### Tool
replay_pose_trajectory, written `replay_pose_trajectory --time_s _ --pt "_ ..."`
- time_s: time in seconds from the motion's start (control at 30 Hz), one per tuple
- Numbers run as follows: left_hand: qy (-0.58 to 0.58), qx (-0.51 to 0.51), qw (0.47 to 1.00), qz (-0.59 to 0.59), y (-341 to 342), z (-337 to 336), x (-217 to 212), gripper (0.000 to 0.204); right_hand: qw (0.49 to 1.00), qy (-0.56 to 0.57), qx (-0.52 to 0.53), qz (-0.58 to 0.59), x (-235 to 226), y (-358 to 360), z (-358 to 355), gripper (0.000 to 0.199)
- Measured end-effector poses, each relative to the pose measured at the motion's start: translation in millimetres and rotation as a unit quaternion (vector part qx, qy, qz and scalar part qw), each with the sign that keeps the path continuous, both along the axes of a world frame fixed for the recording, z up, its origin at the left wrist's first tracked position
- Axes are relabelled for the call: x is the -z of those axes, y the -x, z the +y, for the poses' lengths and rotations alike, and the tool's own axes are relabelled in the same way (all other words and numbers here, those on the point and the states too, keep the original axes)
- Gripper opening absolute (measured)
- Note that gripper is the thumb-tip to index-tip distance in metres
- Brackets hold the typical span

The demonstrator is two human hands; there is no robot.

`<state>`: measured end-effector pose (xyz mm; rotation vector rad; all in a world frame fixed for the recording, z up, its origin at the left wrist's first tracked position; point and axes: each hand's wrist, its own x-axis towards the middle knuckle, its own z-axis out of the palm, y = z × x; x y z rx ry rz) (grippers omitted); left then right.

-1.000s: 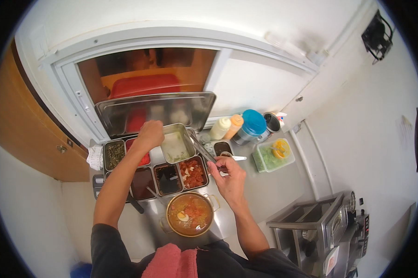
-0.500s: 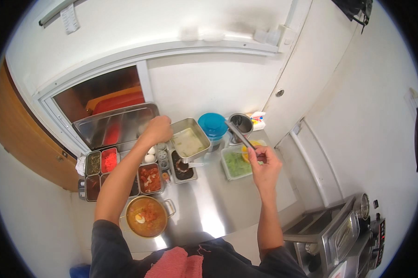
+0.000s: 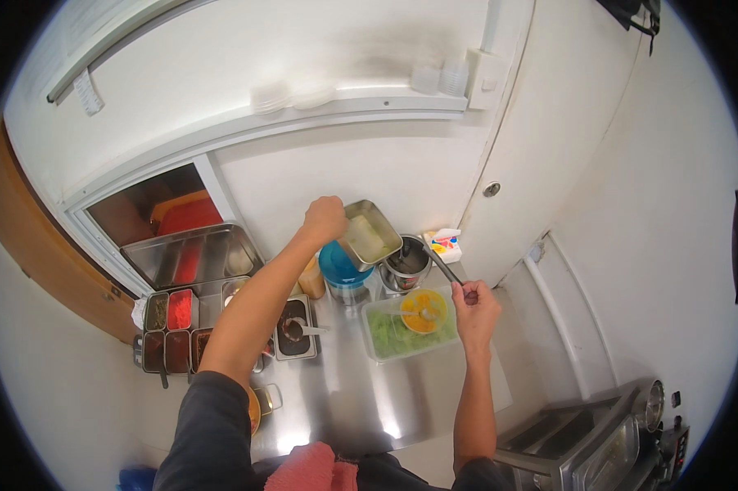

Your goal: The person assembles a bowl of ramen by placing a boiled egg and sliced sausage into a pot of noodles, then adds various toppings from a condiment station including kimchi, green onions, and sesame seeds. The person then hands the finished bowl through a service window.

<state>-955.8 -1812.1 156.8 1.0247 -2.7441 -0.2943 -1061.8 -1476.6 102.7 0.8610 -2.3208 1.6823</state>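
One pan [image 3: 388, 227] clasped in left grip [image 3: 325, 219], tongs [image 3: 443, 264] in right grip [image 3: 475, 304] — pan overlapping blue lid [image 3: 336, 263].

Left arm [image 3: 258, 295] reaching forward and slanting to the right, left hand [image 3: 325, 218] curled closed at its far end, right forearm [image 3: 473, 401] pointing almost straight ahead, right hand [image 3: 477, 313] nearer the torso, fingers [image 3: 470, 290] pinched together, hands apart.

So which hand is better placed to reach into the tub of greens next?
Probably the right hand: it appears beside the tub, though it holds a long, slender tool. The left hand is farther off, gripping a metal pan.
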Motion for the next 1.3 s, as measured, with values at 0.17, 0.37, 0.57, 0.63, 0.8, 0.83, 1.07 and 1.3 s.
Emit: replay_pose_trajectory --time_s 0.17,0.37,0.57,0.63,0.8,0.83,1.07,1.3 --pt "0.018 -0.001 0.999 -0.037 36.1 -1.9 1.8 0.020 1.000 0.019 -0.005 -0.013 14.9 21.4 -15.0 0.020" --pt "0.060 0.003 0.997 -0.057 61.3 -1.3 11.8 0.019 0.999 0.030 -0.026 -0.015 27.6 33.8 -22.1 0.019" --pt "0.058 -0.013 0.995 -0.075 73.8 0.4 11.7 0.019 0.999 0.020 -0.022 -0.032 34.7 40.7 -23.2 0.020" --pt "0.065 -0.014 0.995 -0.072 75.8 0.0 14.0 0.019 0.999 0.019 -0.020 -0.025 36.3 43.2 -23.4 0.020" --pt "0.087 -0.010 0.995 -0.057 82.8 -4.4 20.6 0.013 0.999 -0.012 -0.028 -0.018 37.6 51.3 -25.8 0.021" --pt "0.094 -0.006 0.994 -0.060 84.9 -5.1 21.0 0.013 0.999 -0.009 -0.030 -0.016 37.2 53.1 -27.0 0.020" --pt "0.109 0.002 0.991 -0.074 98.7 3.6 15.0 0.013 0.998 0.005 -0.051 -0.027 33.4 60.7 -31.9 0.019" --pt "0.133 0.001 0.985 -0.113 116.8 17.8 10.4 0.013 0.998 0.012 -0.053 -0.028 31.2 65.8 -32.3 0.018"
